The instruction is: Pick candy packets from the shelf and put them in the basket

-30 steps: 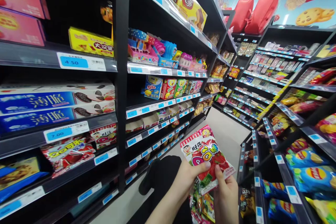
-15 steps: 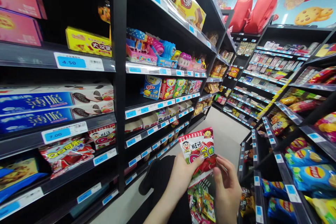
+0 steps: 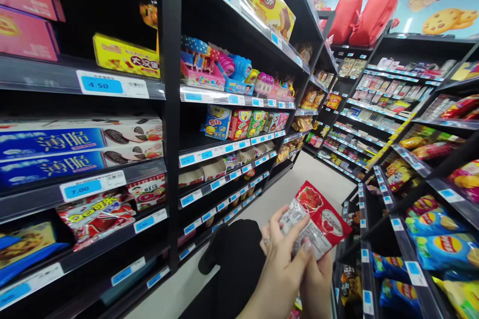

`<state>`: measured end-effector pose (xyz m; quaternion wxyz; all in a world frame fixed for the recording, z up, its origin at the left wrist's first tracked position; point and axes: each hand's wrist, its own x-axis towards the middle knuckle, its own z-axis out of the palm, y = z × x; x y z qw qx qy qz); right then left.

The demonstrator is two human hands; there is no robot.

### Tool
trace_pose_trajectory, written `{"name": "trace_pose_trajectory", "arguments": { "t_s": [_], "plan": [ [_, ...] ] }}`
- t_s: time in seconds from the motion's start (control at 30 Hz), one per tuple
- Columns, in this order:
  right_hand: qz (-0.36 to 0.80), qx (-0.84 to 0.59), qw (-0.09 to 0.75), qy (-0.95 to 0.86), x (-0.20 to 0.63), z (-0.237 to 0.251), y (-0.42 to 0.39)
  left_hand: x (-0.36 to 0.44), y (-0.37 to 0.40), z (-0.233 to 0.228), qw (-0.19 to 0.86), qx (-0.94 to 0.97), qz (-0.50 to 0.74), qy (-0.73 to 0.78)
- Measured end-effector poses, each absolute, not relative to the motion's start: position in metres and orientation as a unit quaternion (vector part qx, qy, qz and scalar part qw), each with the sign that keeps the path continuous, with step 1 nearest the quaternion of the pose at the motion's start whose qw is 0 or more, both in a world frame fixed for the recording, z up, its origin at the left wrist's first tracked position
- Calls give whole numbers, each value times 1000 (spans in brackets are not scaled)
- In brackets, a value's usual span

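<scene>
Both hands, left hand (image 3: 279, 254) and right hand (image 3: 317, 284), are gripping the red foil strawberry-candy packet (image 3: 318, 219), back side up, best pinched by edges, print uncovered.

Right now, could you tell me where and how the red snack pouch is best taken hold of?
Pinch the red pouch at its free upper right edge, coming from the right. It is flat and tilted, printed back up, and the left hand and right hand already cover its lower left end, so only that edge stands clear.
</scene>
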<state>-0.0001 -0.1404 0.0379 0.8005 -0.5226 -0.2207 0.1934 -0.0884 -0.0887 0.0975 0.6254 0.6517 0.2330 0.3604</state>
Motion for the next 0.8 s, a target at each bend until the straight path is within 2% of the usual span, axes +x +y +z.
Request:
{"name": "trace_pose_trajectory", "arguments": {
  "t_s": [0.1,0.23,0.3,0.43,0.63,0.8],
  "plan": [
    [239,-501,817,-158,-7,45,-141,-91,-72,101,554,700,382,242],
    [243,-489,825,-144,-14,56,-141,-94,-53,102,694,618,341,137],
    [248,-479,828,-152,-12,59,-141,-94,-49,102,727,594,323,118],
    [275,-482,813,-180,3,60,-142,-90,-48,101,702,628,310,130],
    [283,-525,766,-241,27,61,-153,-71,-58,88,644,643,371,183],
    [265,-583,741,-199,66,20,-180,-57,-61,76,627,701,287,184]
  ]
}}
